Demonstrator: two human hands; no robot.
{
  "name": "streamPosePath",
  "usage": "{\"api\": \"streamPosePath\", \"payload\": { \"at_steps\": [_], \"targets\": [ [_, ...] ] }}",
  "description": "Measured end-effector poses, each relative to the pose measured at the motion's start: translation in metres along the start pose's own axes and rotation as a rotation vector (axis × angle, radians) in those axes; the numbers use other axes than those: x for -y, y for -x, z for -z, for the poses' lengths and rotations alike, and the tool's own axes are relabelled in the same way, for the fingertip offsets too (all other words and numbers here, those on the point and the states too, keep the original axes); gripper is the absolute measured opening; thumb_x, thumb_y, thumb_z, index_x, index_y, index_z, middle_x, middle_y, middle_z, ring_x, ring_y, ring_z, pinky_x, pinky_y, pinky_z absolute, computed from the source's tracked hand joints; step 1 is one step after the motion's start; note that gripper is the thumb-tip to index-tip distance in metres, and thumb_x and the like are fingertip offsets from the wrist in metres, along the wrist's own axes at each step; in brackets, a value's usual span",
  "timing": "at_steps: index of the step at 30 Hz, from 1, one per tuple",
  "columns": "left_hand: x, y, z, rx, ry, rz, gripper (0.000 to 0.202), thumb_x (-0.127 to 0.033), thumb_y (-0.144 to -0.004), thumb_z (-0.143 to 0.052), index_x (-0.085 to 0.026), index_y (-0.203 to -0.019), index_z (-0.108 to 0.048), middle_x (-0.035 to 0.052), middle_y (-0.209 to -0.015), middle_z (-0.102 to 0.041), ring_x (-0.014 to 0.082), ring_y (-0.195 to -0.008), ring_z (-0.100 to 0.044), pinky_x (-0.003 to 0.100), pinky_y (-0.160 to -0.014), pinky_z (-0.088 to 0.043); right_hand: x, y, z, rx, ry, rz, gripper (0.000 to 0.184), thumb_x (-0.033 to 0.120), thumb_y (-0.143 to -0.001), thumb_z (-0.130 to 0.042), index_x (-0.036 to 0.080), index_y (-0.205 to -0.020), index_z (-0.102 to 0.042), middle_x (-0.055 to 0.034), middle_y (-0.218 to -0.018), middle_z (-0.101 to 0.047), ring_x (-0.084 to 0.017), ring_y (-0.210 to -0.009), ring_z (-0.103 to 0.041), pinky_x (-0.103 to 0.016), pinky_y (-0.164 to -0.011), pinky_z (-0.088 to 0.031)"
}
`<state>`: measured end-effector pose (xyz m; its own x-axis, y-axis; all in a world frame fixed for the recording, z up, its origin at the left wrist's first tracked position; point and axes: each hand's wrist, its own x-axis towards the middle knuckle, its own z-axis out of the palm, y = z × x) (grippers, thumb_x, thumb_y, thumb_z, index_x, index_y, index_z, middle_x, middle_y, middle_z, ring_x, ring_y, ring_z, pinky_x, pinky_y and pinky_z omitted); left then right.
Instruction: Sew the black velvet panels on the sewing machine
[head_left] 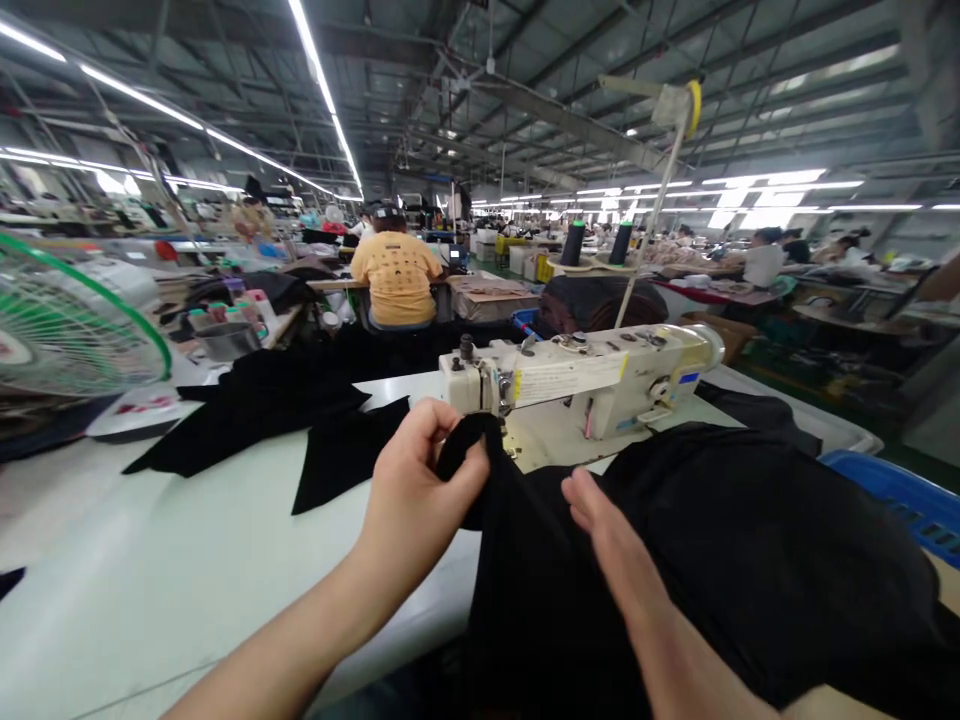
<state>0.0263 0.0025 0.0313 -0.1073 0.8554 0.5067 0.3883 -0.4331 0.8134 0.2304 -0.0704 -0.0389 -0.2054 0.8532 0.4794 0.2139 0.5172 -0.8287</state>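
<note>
My left hand (417,490) pinches the top edge of a large black fabric piece (720,560) that drapes over my lap and the table's near side. Thumb and fingers are closed on the cloth just in front of the sewing machine (592,385). My right hand (611,535) lies flat on the same fabric, fingers stretched out and together, pointing toward the left hand. The cream sewing machine stands directly behind both hands, with its needle end at the left.
More black fabric pieces (262,410) lie on the white table (150,570) at the left. A green-rimmed fan (67,320) stands at far left. A blue crate (907,500) sits at right. A person in a yellow shirt (396,275) sits ahead, with other workers beyond.
</note>
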Motion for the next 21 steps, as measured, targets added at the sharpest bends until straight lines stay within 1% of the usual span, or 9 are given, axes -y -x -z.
{"api": "streamPosePath", "payload": {
  "at_steps": [3,6,8,11,13,14,17,19,21],
  "targets": [
    [-0.018,0.001,0.008,-0.023,-0.037,-0.005,0.009,-0.026,-0.074,-0.058,-0.023,-0.071,-0.050,-0.0059,-0.061,-0.050,0.0110,-0.056,-0.047,0.021,-0.051,-0.040,-0.002,0.003,-0.029,-0.025,0.339,0.331,0.075,0.034,-0.080,-0.076,0.040,-0.147,-0.041,-0.0052,-0.154,-0.044,-0.037,-0.139,-0.042,-0.060,-0.109,-0.042],
    [-0.028,0.002,0.016,-0.028,-0.016,-0.002,0.010,-0.027,-0.073,-0.059,-0.023,-0.071,-0.051,-0.0053,-0.062,-0.052,0.0119,-0.057,-0.050,0.022,-0.052,-0.043,0.000,-0.005,-0.036,-0.162,0.556,0.563,0.070,0.017,-0.081,-0.066,0.027,-0.147,-0.042,-0.0118,-0.142,-0.057,-0.035,-0.129,-0.055,-0.053,-0.101,-0.053],
    [-0.026,-0.001,0.026,0.029,0.046,0.034,0.014,-0.030,-0.072,-0.065,-0.022,-0.072,-0.054,-0.0047,-0.064,-0.056,0.0128,-0.059,-0.053,0.022,-0.052,-0.044,0.004,-0.013,-0.027,-0.234,0.503,0.460,0.047,0.014,-0.085,-0.058,0.029,-0.130,-0.057,-0.0078,-0.119,-0.072,-0.029,-0.108,-0.069,-0.042,-0.089,-0.061],
    [-0.012,-0.018,0.050,0.268,0.186,0.171,0.025,-0.037,-0.068,-0.076,-0.021,-0.081,-0.062,-0.0022,-0.069,-0.063,0.0164,-0.065,-0.061,0.025,-0.055,-0.050,0.008,-0.031,-0.002,-0.379,0.301,0.046,0.013,0.031,-0.092,-0.060,0.026,-0.102,-0.068,-0.0050,-0.091,-0.077,-0.025,-0.084,-0.074,-0.033,-0.071,-0.062],
    [-0.001,-0.036,0.064,0.420,0.201,0.240,0.027,-0.039,-0.066,-0.078,-0.019,-0.077,-0.063,-0.0020,-0.065,-0.061,0.0145,-0.059,-0.059,0.023,-0.050,-0.047,0.006,-0.051,0.014,-0.404,0.158,-0.153,0.024,0.044,-0.090,-0.063,0.022,-0.098,-0.069,-0.0056,-0.088,-0.076,-0.025,-0.082,-0.072,-0.031,-0.066,-0.060],
    [0.003,-0.046,0.069,0.457,0.171,0.245,0.027,-0.039,-0.067,-0.078,-0.018,-0.069,-0.061,-0.0034,-0.059,-0.056,0.0112,-0.053,-0.053,0.020,-0.045,-0.041,0.004,-0.063,0.021,-0.346,0.114,-0.194,0.029,0.048,-0.088,-0.064,0.021,-0.097,-0.069,-0.0052,-0.087,-0.075,-0.025,-0.081,-0.071,-0.030,-0.065,-0.058],
    [-0.002,-0.074,0.069,0.390,0.028,0.154,0.037,-0.040,-0.072,-0.074,-0.017,-0.057,-0.049,-0.0084,-0.049,-0.036,0.0036,-0.039,-0.033,0.015,-0.036,-0.023,0.002,-0.101,0.036,-0.176,0.171,-0.167,0.034,0.052,-0.080,-0.069,0.018,-0.078,-0.071,-0.0023,-0.073,-0.071,-0.022,-0.068,-0.066,-0.028,-0.056,-0.051],
    [-0.020,-0.082,0.067,0.293,-0.014,0.031,0.033,-0.040,-0.080,-0.068,-0.018,-0.063,-0.050,-0.0091,-0.053,-0.035,0.0027,-0.037,-0.035,0.014,-0.035,-0.024,0.010,-0.118,0.043,-0.210,0.256,-0.082,0.035,0.052,-0.074,-0.074,0.018,-0.068,-0.070,-0.0007,-0.065,-0.067,-0.019,-0.061,-0.062,-0.028,-0.053,-0.048],
    [-0.042,-0.077,0.071,0.203,-0.021,-0.092,0.025,-0.039,-0.087,-0.061,-0.017,-0.076,-0.055,-0.0079,-0.061,-0.045,0.0030,-0.040,-0.045,0.013,-0.038,-0.032,0.027,-0.123,0.049,-0.328,0.280,0.004,0.033,0.051,-0.073,-0.077,0.019,-0.065,-0.071,0.0008,-0.061,-0.066,-0.018,-0.056,-0.061,-0.027,-0.050,-0.047]
  ]
}}
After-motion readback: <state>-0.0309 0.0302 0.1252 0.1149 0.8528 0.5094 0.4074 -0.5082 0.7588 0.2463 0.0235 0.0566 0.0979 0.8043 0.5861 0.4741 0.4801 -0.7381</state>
